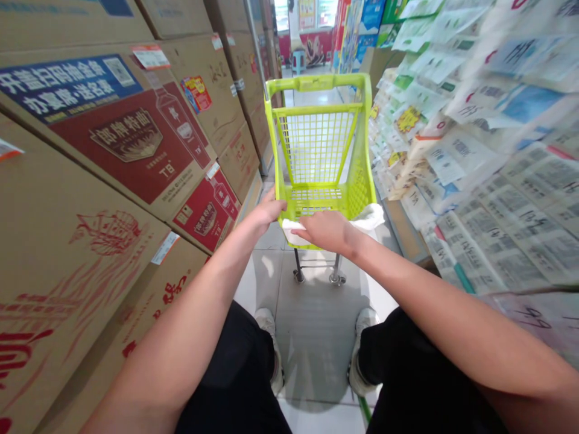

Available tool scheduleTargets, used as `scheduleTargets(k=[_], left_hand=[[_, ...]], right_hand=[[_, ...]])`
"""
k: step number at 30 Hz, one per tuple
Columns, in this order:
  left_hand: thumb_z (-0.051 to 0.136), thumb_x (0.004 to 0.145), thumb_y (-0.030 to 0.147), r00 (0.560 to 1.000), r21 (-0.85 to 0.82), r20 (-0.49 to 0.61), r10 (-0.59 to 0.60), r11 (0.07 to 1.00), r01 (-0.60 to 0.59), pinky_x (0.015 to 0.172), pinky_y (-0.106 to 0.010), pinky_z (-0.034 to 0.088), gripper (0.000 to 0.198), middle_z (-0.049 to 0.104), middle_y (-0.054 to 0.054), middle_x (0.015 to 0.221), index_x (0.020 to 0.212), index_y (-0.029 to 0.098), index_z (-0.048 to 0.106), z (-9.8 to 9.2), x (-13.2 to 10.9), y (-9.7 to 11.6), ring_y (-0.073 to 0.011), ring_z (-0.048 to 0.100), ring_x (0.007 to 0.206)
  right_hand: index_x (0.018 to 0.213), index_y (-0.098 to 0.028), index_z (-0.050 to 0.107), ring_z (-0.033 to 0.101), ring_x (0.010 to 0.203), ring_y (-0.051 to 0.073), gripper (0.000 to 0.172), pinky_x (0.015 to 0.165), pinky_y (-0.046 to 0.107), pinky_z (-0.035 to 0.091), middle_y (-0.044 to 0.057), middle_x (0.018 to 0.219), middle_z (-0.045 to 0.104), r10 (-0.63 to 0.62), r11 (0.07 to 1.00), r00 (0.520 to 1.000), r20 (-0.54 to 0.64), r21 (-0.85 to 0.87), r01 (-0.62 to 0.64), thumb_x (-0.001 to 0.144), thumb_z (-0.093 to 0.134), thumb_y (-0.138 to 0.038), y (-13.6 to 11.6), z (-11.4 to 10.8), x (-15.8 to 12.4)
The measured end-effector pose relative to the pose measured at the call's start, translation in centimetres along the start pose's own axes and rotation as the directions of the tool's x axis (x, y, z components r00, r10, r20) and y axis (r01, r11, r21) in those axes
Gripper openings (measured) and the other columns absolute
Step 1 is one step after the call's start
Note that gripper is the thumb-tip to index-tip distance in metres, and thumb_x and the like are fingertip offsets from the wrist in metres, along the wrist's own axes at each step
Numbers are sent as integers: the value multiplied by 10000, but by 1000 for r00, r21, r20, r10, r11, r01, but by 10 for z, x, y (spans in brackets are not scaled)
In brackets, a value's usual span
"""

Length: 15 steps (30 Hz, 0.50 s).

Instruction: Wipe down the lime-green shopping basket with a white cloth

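Note:
A lime-green plastic shopping cart (319, 144) stands in a narrow shop aisle in front of me. My left hand (268, 211) grips the near left corner of the cart's rim, fingers curled over it. My right hand (326, 231) lies over the near rim, pressing down on a white cloth (373, 216) that is draped over that edge. The cart's basket looks empty apart from the cloth. My legs in black trousers and white shoes show below.
Stacked cardboard cartons (113, 150) with red and blue labels wall the left side. Shelves of paper-wrapped packs (474, 150) line the right. Pale floor tiles (316, 325) run ahead toward a red display (312, 48) at the far end.

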<state>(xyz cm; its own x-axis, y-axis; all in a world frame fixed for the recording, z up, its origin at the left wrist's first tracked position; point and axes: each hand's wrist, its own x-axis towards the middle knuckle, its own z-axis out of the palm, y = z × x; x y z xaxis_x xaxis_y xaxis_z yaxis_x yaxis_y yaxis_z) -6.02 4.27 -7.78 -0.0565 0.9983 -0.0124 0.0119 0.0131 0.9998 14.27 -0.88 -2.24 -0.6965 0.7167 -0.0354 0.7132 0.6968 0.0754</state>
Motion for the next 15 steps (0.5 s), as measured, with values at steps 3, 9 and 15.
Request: scheduleTargets(k=[3,9,15], left_hand=[[585,539,161,1000,10,5,-4,1000,4,984,-460,606,692,801,-73,1129,1225,200,660,-11,-2,3,-320,735,1116],[585,587,169,983,-15,-185,18,1000,-21,977,-450,600,521,779,-75,1117,1106,210,612,-2,-11,2,-322,724,1121],[551,618,129,983,-19,-179,49,998,-53,1048,-437,576,569,740,-77,1218,1180,219,549,27,-28,4,-291,691,1188]], right_hand=[[1172,-131,778,789,1059,366,684,827,407,562,228,1113,812,57,998,993,108,-19,-55,1124,316,-632,12,-1,-7],[1221,-147,737,806,975,354,609,738,377,531,201,1018,823,67,994,996,57,-90,-62,1146,293,-557,9,3,-17],[1176,-128,720,806,948,344,546,715,358,517,206,962,811,-22,999,997,-69,-42,19,1149,334,-514,-19,6,-10]])
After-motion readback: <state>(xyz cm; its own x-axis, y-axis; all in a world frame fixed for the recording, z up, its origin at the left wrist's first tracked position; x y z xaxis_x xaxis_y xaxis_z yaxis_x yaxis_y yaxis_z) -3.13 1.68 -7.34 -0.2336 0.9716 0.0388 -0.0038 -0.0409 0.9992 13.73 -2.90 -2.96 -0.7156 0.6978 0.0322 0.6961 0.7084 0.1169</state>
